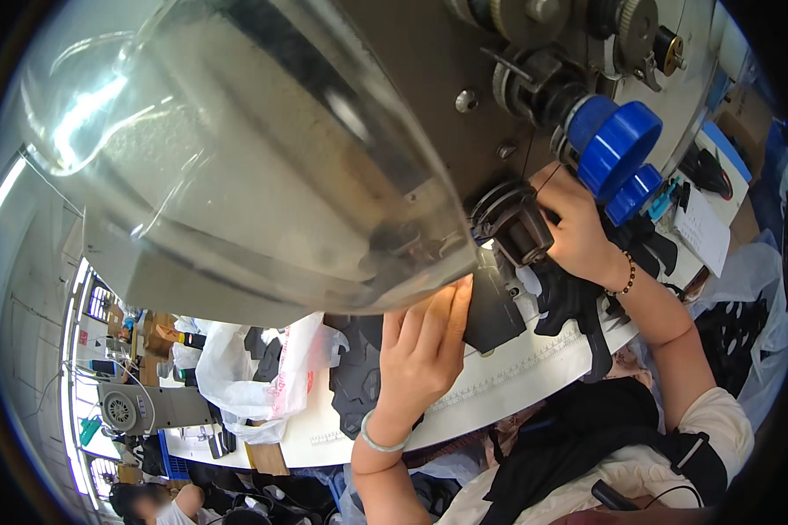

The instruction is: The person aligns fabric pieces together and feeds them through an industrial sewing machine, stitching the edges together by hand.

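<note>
My left hand (425,337) lies with fingers stretched out on a dark fabric piece (494,315) beside the sewing machine head (429,52). Its fingertips reach under the clear curved shield (263,166). My right hand (578,229) is bent at the machine's right side, next to a round metal thread guide (521,223) and below the blue knobs (617,144). Its fingers curl in behind the machine parts, so what they pinch is hidden. More black cut pieces (565,293) lie under my right wrist, and dark grey patterned pieces (355,376) lie left of my left hand.
A white table edge with a printed ruler (473,382) runs in front of me. White plastic bags (254,372) with dark pieces stand at left. Beyond them is another machine (140,408) and a seated person (171,507). Papers (702,229) lie at far right.
</note>
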{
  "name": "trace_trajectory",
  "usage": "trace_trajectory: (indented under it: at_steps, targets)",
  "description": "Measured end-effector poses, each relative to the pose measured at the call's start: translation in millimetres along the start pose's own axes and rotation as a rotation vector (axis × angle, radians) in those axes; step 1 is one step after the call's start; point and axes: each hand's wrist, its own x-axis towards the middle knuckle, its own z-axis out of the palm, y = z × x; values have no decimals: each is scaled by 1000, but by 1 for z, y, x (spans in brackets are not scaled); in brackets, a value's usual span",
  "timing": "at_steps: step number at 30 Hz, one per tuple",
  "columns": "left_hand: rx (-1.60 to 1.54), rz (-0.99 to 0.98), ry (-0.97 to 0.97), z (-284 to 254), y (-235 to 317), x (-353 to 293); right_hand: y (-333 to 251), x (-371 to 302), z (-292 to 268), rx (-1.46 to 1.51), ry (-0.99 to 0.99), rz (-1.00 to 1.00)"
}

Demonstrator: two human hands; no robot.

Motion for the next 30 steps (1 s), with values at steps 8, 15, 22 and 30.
trace_trajectory:
  at_steps: [8,15,22,30]
  targets:
    - [27,85,67,11,-4,-2,-18,29,5,696,-104,488]
    - [-77,72,64,5,-1,5,-21,32,0,880,-237,690]
    - [-86,100,-17,5,4,12,-3,25,7,1021,-230,496]
    - [215,80,25,7,30,15,-4,23,8,976,-219,533]
